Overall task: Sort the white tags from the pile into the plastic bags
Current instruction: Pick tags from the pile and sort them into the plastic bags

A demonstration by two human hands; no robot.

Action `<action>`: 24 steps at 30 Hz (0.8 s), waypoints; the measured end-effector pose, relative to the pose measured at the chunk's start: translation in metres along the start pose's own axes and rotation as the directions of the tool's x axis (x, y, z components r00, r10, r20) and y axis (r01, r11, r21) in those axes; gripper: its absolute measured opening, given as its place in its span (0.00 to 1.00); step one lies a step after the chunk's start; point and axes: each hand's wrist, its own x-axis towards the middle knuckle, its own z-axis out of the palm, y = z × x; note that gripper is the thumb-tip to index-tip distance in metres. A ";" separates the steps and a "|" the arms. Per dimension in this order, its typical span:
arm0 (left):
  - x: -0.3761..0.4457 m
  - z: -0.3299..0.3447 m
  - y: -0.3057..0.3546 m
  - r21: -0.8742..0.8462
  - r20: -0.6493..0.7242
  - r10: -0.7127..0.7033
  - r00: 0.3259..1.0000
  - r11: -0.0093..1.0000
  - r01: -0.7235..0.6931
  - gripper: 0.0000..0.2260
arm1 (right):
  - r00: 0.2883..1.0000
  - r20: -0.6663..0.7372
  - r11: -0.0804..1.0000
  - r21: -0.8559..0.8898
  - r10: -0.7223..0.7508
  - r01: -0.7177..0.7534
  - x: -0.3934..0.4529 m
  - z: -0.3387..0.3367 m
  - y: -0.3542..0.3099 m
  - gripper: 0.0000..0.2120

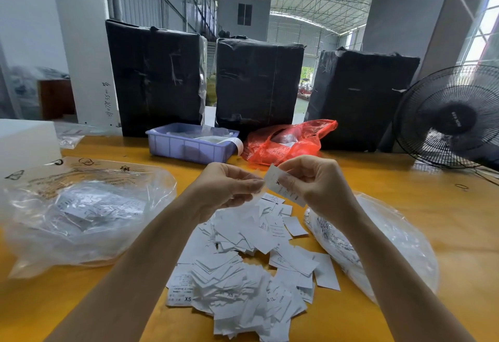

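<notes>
I judge the step as reading a size: my right hand [321, 185] pinches one white tag [272, 181] above the pile [248, 260], left hand [229, 188] pinching its edge; next, drop it into the plastic bag at nine o'clock [81, 212] or three o'clock [378, 242].

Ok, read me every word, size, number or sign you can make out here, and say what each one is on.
"XS": tag at the near left edge of the pile of white tags.
"XS": second tag beside it.
"L": tag farther back in the pile.
Held tag, pinched by both hands: dark mark, unreadable.
Left plastic bag: printed symbols and text, blurred.
White pillar: handwriting, illegible.
Fan hub: too small.
</notes>
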 end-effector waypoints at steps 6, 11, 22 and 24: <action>0.001 -0.002 -0.003 0.037 -0.008 -0.003 1.000 0.999 0.003 0.13 | 0.994 -0.096 0.993 0.111 0.047 -0.037 0.001 -0.004 -0.002 0.06; 0.004 0.000 -0.004 0.048 -0.001 -0.013 1.000 0.999 0.013 0.14 | 1.000 -0.001 1.000 0.005 0.027 -0.027 0.000 0.000 -0.001 0.07; 0.002 -0.001 -0.004 0.044 0.043 -0.027 0.999 0.999 0.025 0.15 | 1.000 -0.013 0.999 -0.045 -0.001 0.000 0.000 0.001 0.001 0.08; 0.003 -0.002 -0.004 0.057 0.049 -0.025 0.999 0.998 0.022 0.15 | 1.000 -0.029 0.999 -0.040 0.001 -0.002 0.001 0.001 0.002 0.08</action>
